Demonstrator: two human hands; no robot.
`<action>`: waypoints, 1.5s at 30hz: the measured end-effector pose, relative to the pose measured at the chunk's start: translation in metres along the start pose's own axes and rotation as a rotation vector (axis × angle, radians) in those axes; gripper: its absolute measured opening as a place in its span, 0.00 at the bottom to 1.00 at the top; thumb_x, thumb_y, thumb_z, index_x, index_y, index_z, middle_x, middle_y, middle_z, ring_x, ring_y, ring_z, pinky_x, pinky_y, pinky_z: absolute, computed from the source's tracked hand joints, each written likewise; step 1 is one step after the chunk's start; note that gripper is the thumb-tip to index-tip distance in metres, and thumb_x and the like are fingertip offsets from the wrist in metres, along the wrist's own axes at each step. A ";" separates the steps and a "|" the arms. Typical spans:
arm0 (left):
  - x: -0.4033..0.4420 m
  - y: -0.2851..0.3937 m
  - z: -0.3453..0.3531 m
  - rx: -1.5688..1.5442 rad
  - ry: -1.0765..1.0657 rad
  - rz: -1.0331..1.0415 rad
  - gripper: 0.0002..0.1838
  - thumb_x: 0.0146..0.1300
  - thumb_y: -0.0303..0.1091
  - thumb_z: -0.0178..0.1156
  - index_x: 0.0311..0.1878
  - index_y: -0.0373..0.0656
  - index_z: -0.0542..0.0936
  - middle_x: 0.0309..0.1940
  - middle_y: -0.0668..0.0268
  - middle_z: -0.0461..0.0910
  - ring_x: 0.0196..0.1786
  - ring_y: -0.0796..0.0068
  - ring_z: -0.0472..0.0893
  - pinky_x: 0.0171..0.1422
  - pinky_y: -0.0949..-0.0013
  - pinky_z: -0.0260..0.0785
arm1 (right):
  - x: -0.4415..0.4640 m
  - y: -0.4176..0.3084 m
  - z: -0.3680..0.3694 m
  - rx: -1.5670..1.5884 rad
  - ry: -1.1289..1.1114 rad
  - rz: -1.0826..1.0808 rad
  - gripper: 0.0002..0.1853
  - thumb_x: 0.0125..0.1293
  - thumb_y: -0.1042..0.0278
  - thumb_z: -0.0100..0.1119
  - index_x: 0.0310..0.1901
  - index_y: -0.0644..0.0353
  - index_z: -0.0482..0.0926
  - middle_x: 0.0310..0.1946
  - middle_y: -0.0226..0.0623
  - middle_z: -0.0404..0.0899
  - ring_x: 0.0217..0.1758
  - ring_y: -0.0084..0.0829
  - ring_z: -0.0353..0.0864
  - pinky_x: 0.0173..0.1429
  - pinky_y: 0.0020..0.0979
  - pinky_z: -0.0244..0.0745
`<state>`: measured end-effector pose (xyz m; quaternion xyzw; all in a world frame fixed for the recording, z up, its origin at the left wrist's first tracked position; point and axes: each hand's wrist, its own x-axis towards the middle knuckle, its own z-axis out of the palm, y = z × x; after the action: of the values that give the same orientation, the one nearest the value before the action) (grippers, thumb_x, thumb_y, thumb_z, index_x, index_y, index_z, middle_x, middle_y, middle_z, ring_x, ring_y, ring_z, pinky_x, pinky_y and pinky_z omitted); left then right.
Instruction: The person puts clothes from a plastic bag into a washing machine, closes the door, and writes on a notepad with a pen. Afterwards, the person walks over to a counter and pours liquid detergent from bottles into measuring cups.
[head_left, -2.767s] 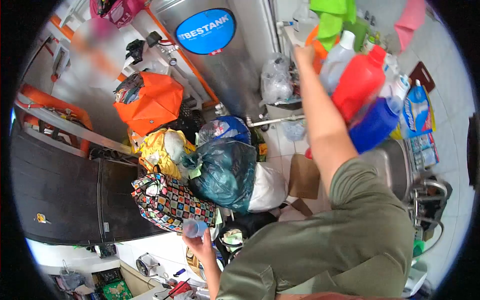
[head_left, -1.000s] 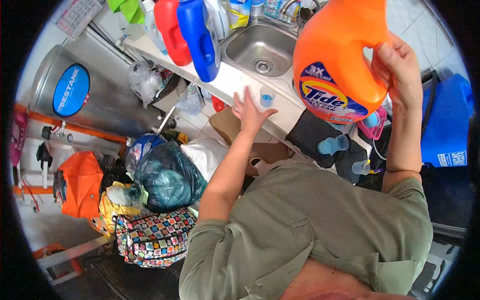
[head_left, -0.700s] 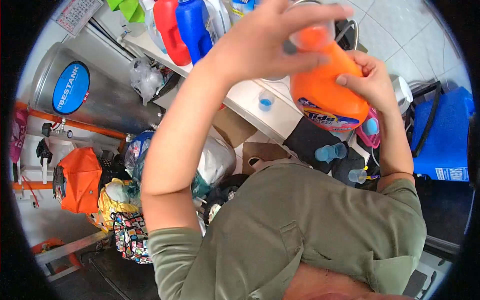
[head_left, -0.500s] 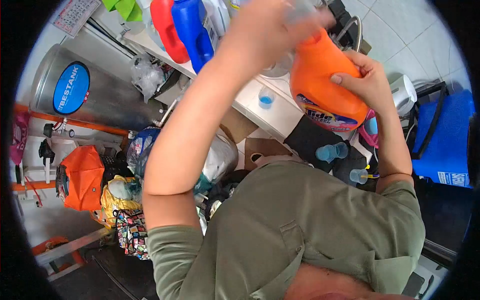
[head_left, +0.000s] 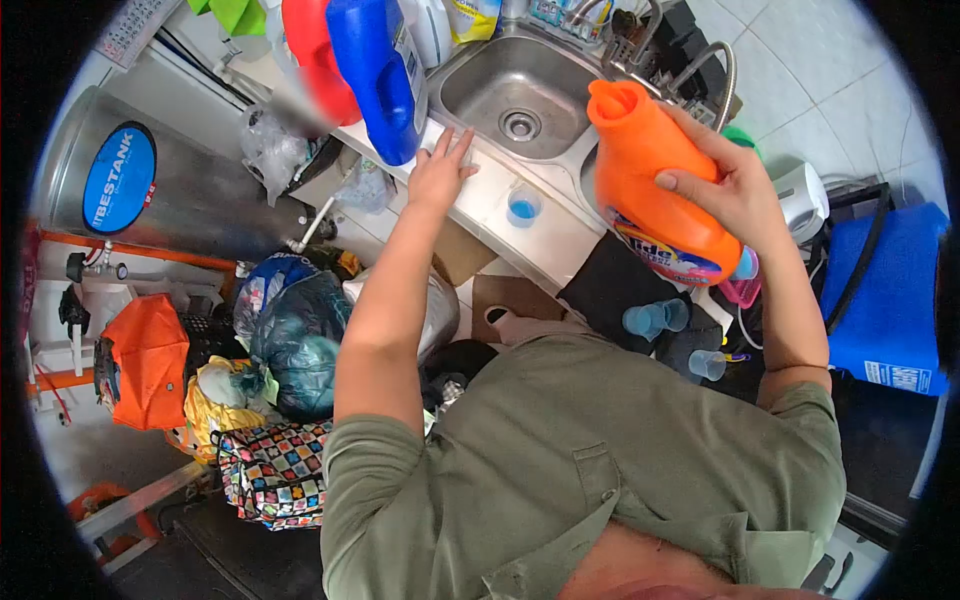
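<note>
My right hand (head_left: 735, 185) grips an orange Tide detergent jug (head_left: 655, 165), its thumb across the front. The jug is uncapped, leans slightly, and its spout points up beside the sink. My left hand (head_left: 438, 175) is over the white counter edge with fingers spread and nothing visible in it. Close to those fingers stands a blue jug (head_left: 385, 85), with a red jug (head_left: 320, 50) behind it. A clear cup (head_left: 523, 207) holding blue liquid sits on the counter between my hands.
A steel sink (head_left: 465, 80) with a faucet (head_left: 640, 50) lies ahead. Blue-tinted cups (head_left: 645, 320) and a clear cup (head_left: 707, 364) are at right near my body. Filled bags (head_left: 300, 340) crowd the left, below a steel tank (head_left: 210, 180). A blue bag (head_left: 890, 300) stands far right.
My left hand has moved away from the jug's mouth, down and left to the counter edge. The clear item it held, blurred, is out of it. The orange jug stays in my right hand.
</note>
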<state>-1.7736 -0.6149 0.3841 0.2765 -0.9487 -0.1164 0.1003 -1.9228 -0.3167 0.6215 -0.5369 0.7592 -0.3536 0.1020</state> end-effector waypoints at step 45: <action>-0.140 0.085 -0.019 -0.941 0.808 -0.174 0.33 0.42 0.41 0.77 0.53 0.47 0.74 0.47 0.63 0.74 0.56 0.58 0.70 0.63 0.57 0.59 | 0.063 -0.120 0.046 -0.621 -0.866 -0.080 0.30 0.59 0.54 0.67 0.59 0.64 0.75 0.48 0.48 0.82 0.47 0.39 0.84 0.54 0.33 0.75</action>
<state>-1.6955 -0.4712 0.4085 0.3012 -0.6569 -0.4156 0.5523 -1.8344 -0.4128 0.6800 -0.6673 0.6953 0.1378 0.2287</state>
